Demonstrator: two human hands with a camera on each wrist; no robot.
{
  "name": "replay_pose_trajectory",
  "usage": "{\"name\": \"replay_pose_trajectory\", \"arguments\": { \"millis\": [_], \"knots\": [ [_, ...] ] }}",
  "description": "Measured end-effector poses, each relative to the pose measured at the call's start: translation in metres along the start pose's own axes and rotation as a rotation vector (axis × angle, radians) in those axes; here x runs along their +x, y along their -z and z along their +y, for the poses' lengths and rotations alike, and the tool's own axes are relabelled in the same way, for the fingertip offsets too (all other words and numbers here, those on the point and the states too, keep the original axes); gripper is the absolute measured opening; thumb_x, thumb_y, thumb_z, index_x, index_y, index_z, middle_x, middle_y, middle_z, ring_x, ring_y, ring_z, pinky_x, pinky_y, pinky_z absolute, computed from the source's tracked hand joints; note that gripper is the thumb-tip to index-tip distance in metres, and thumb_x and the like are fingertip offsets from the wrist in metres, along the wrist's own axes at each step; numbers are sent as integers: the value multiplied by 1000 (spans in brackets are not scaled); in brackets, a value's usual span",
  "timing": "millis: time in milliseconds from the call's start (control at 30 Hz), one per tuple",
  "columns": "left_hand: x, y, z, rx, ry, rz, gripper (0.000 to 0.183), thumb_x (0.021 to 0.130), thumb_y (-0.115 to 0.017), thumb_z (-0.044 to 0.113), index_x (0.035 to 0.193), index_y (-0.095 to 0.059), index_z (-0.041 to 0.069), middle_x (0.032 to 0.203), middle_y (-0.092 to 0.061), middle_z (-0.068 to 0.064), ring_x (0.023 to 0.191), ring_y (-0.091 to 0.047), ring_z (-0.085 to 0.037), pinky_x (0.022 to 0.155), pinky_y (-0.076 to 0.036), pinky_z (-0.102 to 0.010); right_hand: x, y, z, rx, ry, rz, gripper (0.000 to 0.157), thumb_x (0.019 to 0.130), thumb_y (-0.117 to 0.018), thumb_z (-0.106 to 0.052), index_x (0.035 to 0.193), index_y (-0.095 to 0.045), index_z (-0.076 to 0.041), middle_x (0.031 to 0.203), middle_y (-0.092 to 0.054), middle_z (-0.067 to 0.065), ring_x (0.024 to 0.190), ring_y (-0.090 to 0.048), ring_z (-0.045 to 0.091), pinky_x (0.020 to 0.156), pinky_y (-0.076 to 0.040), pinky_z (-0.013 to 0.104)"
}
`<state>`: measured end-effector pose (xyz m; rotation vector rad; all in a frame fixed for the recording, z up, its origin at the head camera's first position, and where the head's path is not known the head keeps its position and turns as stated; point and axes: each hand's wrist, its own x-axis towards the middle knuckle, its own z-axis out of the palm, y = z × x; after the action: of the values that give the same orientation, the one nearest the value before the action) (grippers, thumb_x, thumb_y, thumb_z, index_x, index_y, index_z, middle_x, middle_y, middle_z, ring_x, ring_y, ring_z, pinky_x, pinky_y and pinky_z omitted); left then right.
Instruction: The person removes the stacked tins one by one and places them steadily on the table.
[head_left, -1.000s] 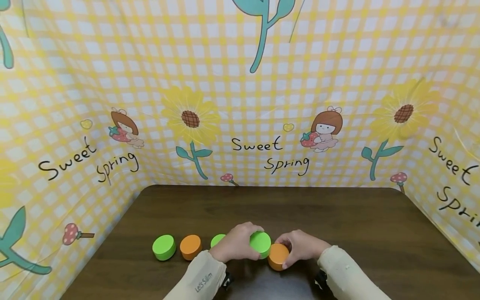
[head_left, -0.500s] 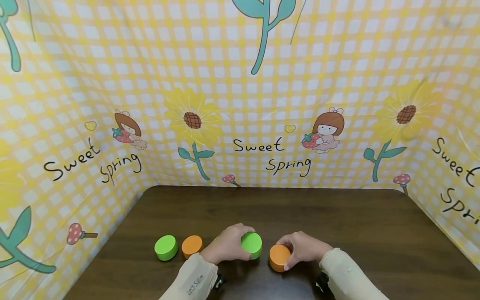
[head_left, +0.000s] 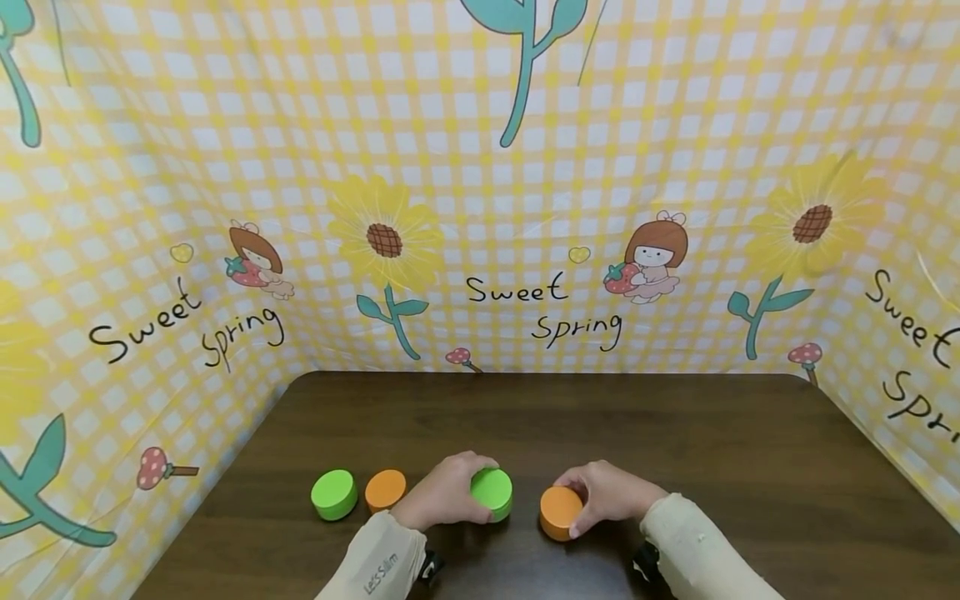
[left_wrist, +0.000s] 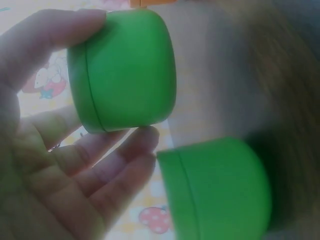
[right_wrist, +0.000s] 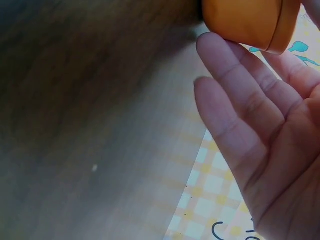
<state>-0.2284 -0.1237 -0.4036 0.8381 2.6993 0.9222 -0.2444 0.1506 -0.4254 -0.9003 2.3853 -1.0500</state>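
My left hand (head_left: 442, 493) grips a small round green lidded jar (head_left: 495, 494) between thumb and fingers. In the left wrist view the green jar (left_wrist: 127, 70) shows a seam below its lid, and a second green jar (left_wrist: 220, 192) sits beside the fingertips. That second one is hidden behind my left hand in the head view. To the right, my right hand (head_left: 613, 493) holds an orange jar (head_left: 560, 512) of the same shape, thumb in front and fingers behind. Only the lower part of this orange jar (right_wrist: 245, 22) enters the right wrist view.
Left of my left hand, a green jar (head_left: 333, 495) and an orange jar (head_left: 386, 490) stand in a row on the dark wooden table (head_left: 555, 417). My left forearm partly covers the orange one. A checked cloth (head_left: 510, 208) with flower prints surrounds the table's back and sides.
My left hand has moved left with the green jar, away from the orange jar in my right hand. A gap now separates them. The right hand stays nearly still.
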Motion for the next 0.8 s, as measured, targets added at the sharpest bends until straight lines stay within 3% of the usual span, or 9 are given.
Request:
{"name": "replay_pose_trajectory", "arguments": {
  "millis": [300, 800],
  "knots": [
    [-8, 8, 0, 6, 3, 25, 56, 67, -79, 11, 119, -61, -3, 100, -59, -2, 79, -49, -15, 65, -44, -29, 0, 1, -1, 17, -4, -4, 45, 68, -85, -6, 109, -66, -2, 94, -68, -3, 79, -58, 7, 73, -47, 25],
    [-34, 29, -10, 50, 2, 104, 56, 68, -80, 15, 118, -62, -2, 102, -60, -4, 80, -51, -16, 66, -43, -30, -1, 0, 5, 46, 17, -15, 47, 69, -85, -7, 112, -67, -3, 94, -69, -3, 78, -59, 6, 71, -48, 24]
  ]
}}
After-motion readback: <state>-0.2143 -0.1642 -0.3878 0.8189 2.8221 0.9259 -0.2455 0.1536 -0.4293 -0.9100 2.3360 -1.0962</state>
